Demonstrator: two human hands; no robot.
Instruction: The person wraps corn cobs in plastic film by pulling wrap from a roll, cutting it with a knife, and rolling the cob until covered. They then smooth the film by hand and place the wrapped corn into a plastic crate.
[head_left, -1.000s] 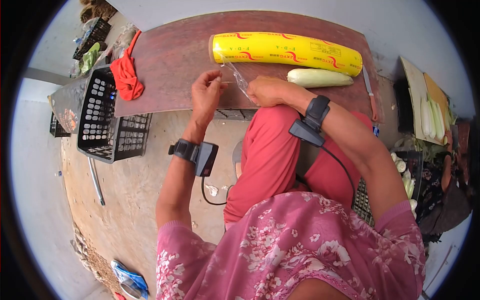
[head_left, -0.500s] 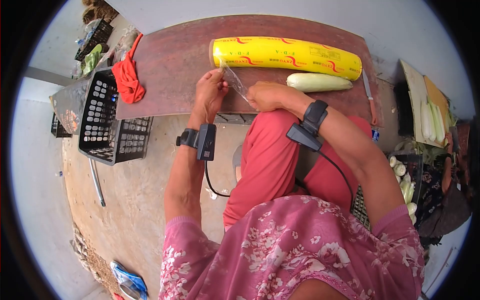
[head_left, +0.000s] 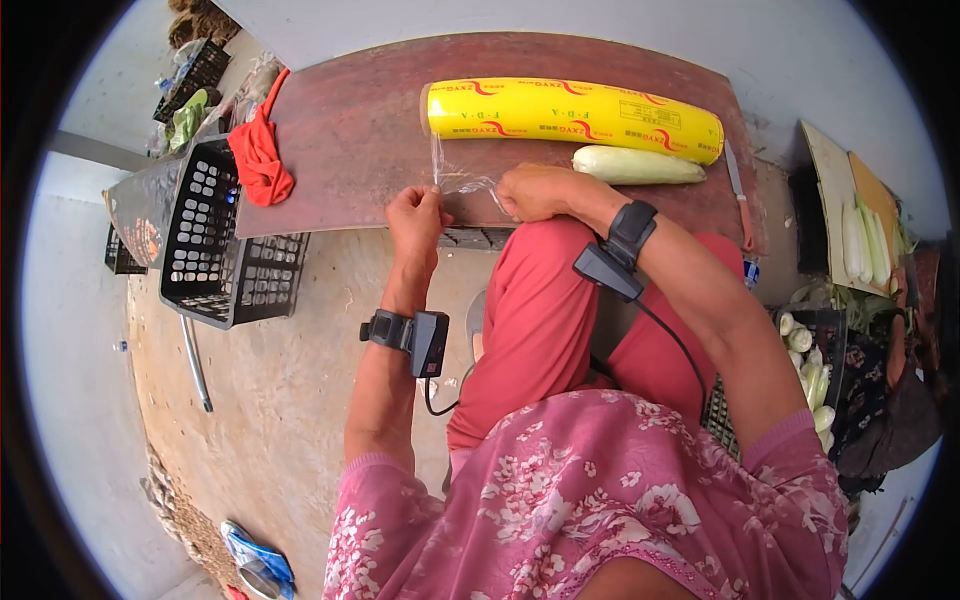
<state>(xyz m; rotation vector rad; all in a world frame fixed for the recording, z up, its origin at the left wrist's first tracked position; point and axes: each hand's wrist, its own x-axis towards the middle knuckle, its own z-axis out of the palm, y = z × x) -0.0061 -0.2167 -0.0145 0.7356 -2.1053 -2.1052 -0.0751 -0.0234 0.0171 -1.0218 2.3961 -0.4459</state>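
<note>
A large yellow roll of cling film [head_left: 570, 112] lies across the red-brown table [head_left: 350, 130]. From its left end a narrow gathered strip of clear film [head_left: 437, 160] runs down to my left hand [head_left: 415, 215], which pinches it near the table's front edge. My right hand [head_left: 535, 192] is closed on another part of the film, which hangs loosely between the two hands. Just right of that hand a pale green peeled-looking vegetable [head_left: 638, 165], long and rounded, rests in front of the roll.
A knife [head_left: 739, 195] with a red handle lies at the table's right end. On the left are a red cloth [head_left: 258, 165] and a black plastic crate [head_left: 200, 235]. Pale vegetables [head_left: 815, 375] fill a crate at right; more lie on a board [head_left: 830, 200].
My left hand has drawn down toward the table's front edge, pulling film from the roll's left end. The film between my hands has gone slack. My right hand has stayed nearly still.
</note>
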